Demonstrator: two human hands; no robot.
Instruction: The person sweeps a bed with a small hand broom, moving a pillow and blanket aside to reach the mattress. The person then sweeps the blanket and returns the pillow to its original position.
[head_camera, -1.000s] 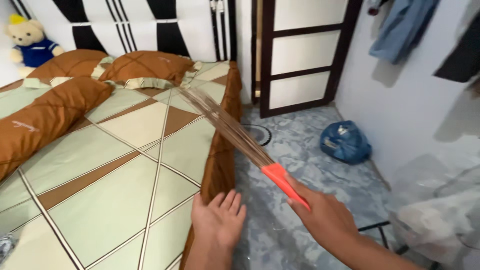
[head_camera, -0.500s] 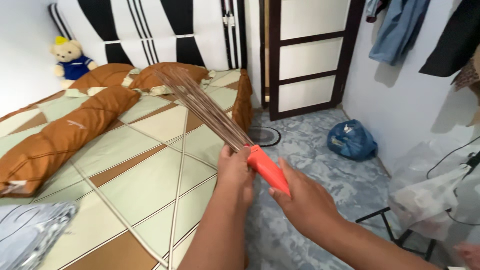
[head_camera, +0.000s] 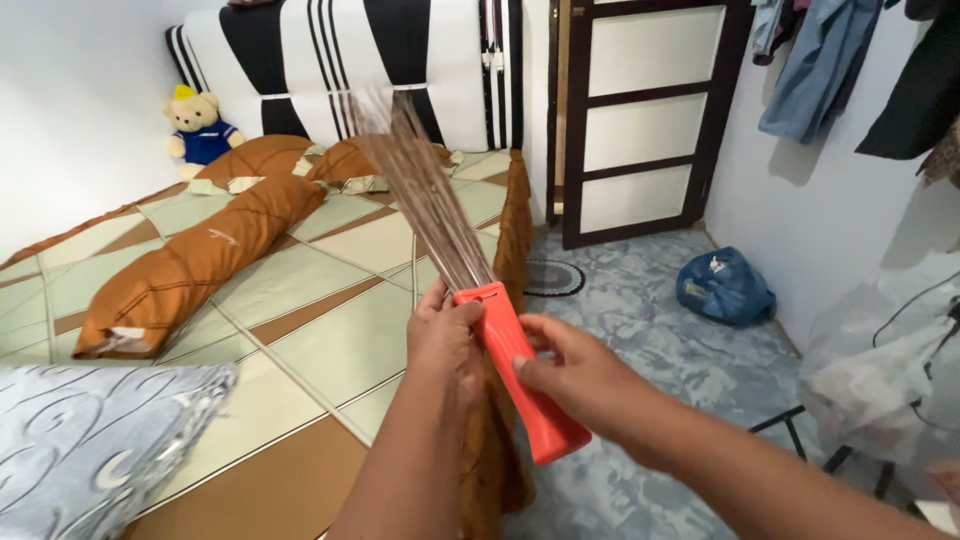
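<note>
My right hand (head_camera: 575, 375) wraps the orange handle (head_camera: 515, 375) of the broom (head_camera: 470, 300); my left hand (head_camera: 445, 340) pinches its top where the bristles (head_camera: 425, 190) start, held upright over the bed (head_camera: 300, 300) edge. I'd keep both grips firm. Ahead lie a bolster (head_camera: 195, 265), pillows (head_camera: 300, 160), a bear (head_camera: 200, 125); a blue bag (head_camera: 725, 288) sits on the floor.

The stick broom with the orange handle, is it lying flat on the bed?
No, both hands, the left hand and the right hand, hold the broom up in the air, bristles pointing upward above the bed.
</note>
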